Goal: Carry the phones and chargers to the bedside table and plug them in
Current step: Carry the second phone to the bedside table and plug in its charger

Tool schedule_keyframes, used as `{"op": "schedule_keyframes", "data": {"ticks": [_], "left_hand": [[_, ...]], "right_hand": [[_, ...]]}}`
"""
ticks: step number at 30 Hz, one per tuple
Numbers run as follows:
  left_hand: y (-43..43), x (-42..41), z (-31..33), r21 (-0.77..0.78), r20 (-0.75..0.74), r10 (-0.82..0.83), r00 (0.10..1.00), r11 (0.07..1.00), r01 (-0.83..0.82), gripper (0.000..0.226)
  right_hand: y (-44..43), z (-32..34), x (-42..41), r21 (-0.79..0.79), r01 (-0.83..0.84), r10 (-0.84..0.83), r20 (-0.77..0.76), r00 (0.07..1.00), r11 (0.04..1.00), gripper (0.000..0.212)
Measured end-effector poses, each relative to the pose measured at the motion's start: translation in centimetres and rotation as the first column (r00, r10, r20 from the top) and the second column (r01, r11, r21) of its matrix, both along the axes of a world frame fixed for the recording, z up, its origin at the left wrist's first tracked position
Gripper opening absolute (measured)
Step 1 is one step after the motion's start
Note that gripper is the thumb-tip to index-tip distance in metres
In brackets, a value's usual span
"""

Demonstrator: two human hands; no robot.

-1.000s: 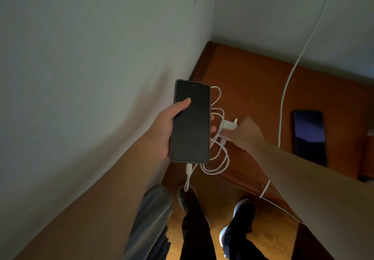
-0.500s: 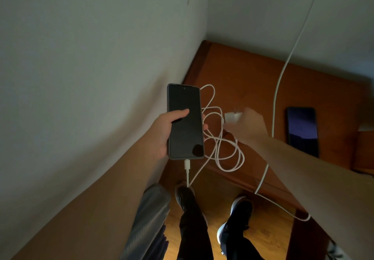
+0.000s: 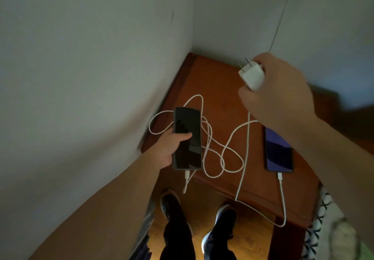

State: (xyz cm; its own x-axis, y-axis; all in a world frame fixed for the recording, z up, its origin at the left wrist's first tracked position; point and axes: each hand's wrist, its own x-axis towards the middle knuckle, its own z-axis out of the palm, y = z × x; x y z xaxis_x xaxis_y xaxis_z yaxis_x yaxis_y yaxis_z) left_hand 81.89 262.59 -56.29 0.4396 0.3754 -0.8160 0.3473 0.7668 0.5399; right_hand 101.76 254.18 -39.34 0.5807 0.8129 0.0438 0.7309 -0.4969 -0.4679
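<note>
the left hand (image 3: 165, 150) has its grip closed around a dark phone (image 3: 187, 138) at the surface's (image 3: 220, 85) left edge, its white cable (image 3: 212, 148) looped beside it. the right hand (image 3: 279, 91) pinches a white charger plug (image 3: 252, 75) above the surface, prongs pointing up-left. a 2nd phone (image 3: 278, 152) lies flat on the surface, cabled.

Dim, greyish room light leaves the walls (image 3: 81, 67) murky, a warm glow brightens the floor (image 3: 202, 209), wide-angle bending warps the edges, and the right hand (image 3: 279, 89) smears softly.

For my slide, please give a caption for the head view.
Left hand holds a cabled phone over the bedside table; right hand raises its white charger plug.
</note>
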Motion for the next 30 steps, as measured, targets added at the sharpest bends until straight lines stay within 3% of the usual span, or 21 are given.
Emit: {"op": "schedule_keyframes", "data": {"ticks": [6,13,17,19,22,26,30], "left_hand": [[-0.7,1.3,-1.7,0.013,-0.070,-0.061,0.996,0.998,0.062,0.035],[0.8,1.5,-2.7,0.132,-0.161,-0.068,0.985,0.987,0.090,0.024],[1.9,1.2,-3.5,0.305,-0.195,-0.098,0.976,0.940,0.155,0.034],[2.1,1.2,-3.8,0.416,-0.240,-0.094,0.966,0.889,0.190,0.035],[2.0,1.5,-3.9,0.524,-0.311,-0.070,0.948,0.819,0.232,0.031],[1.1,1.8,-3.4,0.589,-0.387,-0.081,0.918,0.744,0.314,0.041],[0.7,2.0,-2.6,0.589,-0.431,-0.104,0.896,0.720,0.367,0.047]], "right_hand": [[-0.8,1.1,1.2,0.036,-0.033,0.027,0.144,0.989,0.999,0.044],[-1.1,-0.7,0.0,-0.064,-0.044,0.043,-0.022,0.999,0.997,0.048],[-0.7,-2.1,0.2,-0.029,0.008,-0.015,-0.250,0.968,1.000,0.043],[-0.2,-2.7,0.2,-0.016,0.090,-0.088,-0.450,0.889,0.996,0.044],[0.8,-3.7,0.2,-0.023,0.237,-0.181,-0.719,0.671,0.971,0.043],[1.8,-4.2,0.0,-0.080,0.335,-0.225,-0.879,0.420,0.939,0.046],[2.4,-3.1,0.0,-0.074,0.386,-0.153,-0.972,0.178,0.920,0.023]]}}
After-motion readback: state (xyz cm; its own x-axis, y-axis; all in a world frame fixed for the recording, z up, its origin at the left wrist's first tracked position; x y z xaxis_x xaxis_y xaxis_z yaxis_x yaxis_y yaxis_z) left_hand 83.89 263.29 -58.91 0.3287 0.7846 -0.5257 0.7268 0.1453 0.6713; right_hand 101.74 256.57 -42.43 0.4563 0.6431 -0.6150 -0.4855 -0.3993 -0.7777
